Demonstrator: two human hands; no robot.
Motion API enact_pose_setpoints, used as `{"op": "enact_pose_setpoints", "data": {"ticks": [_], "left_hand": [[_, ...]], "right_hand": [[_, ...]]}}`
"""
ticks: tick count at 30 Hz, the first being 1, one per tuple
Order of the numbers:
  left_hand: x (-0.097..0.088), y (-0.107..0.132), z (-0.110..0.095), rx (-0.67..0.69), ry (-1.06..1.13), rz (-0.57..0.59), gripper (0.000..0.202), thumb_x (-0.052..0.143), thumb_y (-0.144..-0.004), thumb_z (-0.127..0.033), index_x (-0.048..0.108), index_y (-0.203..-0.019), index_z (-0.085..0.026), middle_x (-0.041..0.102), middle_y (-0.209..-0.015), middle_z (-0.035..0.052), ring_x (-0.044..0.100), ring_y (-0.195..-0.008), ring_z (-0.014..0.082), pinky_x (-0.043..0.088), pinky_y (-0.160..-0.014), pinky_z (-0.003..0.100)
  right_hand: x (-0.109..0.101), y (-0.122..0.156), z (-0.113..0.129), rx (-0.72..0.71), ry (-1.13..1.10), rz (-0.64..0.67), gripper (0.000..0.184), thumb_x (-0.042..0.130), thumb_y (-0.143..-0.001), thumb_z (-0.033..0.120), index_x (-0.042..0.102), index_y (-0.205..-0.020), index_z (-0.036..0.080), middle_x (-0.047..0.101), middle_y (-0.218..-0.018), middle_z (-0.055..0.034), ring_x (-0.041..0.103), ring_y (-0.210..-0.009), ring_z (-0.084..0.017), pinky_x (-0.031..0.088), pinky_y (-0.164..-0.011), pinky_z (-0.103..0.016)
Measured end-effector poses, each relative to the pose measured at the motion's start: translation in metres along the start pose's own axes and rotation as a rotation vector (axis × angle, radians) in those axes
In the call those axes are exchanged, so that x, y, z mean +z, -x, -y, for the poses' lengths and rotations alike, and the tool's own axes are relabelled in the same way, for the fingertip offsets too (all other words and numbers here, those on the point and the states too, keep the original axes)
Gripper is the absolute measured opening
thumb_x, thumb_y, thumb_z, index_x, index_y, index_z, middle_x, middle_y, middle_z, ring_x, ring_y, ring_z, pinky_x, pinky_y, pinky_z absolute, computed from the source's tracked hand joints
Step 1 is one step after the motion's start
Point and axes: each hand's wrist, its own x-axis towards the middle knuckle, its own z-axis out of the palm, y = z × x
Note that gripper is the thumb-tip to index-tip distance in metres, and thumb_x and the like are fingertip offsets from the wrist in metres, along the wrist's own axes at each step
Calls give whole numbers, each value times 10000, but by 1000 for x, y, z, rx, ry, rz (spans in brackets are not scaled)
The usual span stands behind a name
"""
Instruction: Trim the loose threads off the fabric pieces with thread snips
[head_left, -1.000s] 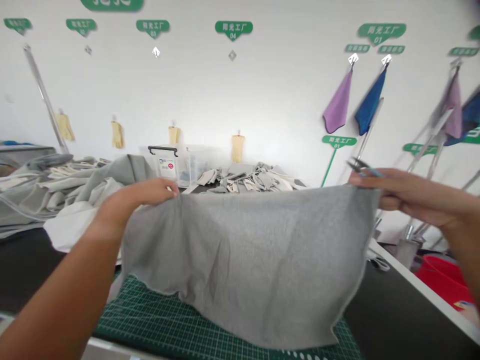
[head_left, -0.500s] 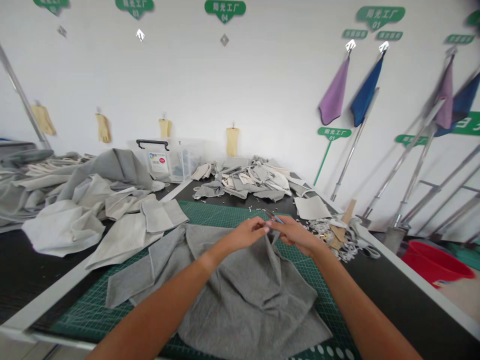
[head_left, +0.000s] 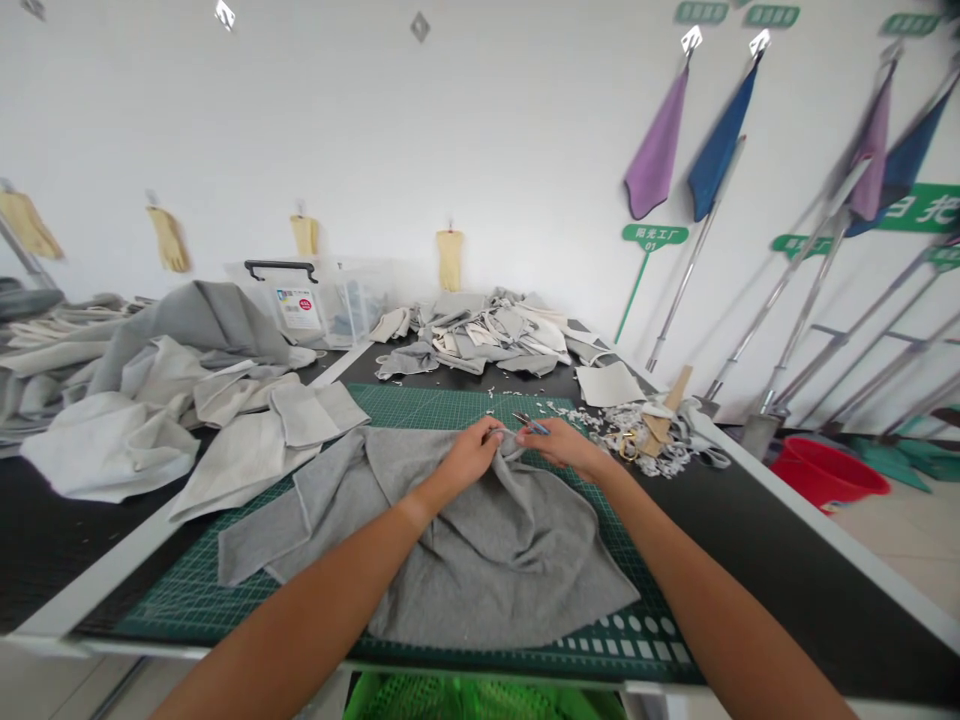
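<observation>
Cloth, grey (head_left: 480,570), in loose folds over green cutting mat (head_left: 169,595), with a gathered fold raised between both hands, toward the far side. Left hand (head_left: 474,452): thumb and fingers pinched together on that fold. Right hand (head_left: 561,443): fingers wrapped around small blue-handled snips (head_left: 534,425), just beside the same fold. Right fingertips also on cloth or not: cannot tell. Blades too small to read as parted or together; points aimed away from the body and toward the left hand.

Step in hand, by judgement: close handling of one spot on the cloth, with snips at the ready.

Method notes:
- Pinch close to the working spot; draw the fold lightly taut between both hands, without stretching.
- Angle points clear of left fingertips. Likely main risk: a nick through a bunched second layer.
- Smooth out bunching below the hands before any cut; single layer preferable at the blades.
- Leave the bulk of the cloth's weight on the mat, to spare the pinch from drag.
- Avoid sweeping cloth into scrap heap (head_left: 675,461), right of the mat; loose bits likely to cling.
</observation>
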Motion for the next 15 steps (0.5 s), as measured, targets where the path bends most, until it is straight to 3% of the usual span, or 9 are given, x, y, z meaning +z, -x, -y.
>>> {"op": "enact_pose_setpoints", "data": {"ticks": [5,10,15], "left_hand": [[-1,3,1,9,-73,-50,181,499,-958,-300,619,-1016,-178,674,-926,37,592,-842,170,450,-793,281],[1,3,5,-25,-123,-111,174,499,-962,-316,619,-1012,-201,683,-939,19,615,-870,171,452,-814,274],[1,2,5,2,-113,-13,202,540,-950,-375,645,-1010,-213,698,-946,2,630,-884,171,459,-827,268]], "right_hand": [[6,1,-2,43,-16,110,412,729,-767,557,543,-787,190,310,-453,108,227,-415,-54,141,-390,-202],[7,-5,-6,7,-67,-69,337,698,-792,499,583,-849,187,291,-433,115,207,-392,-61,121,-381,-216],[11,-6,-3,-56,-71,-78,317,675,-803,489,607,-857,184,309,-447,109,228,-396,-67,132,-398,-226]]}}
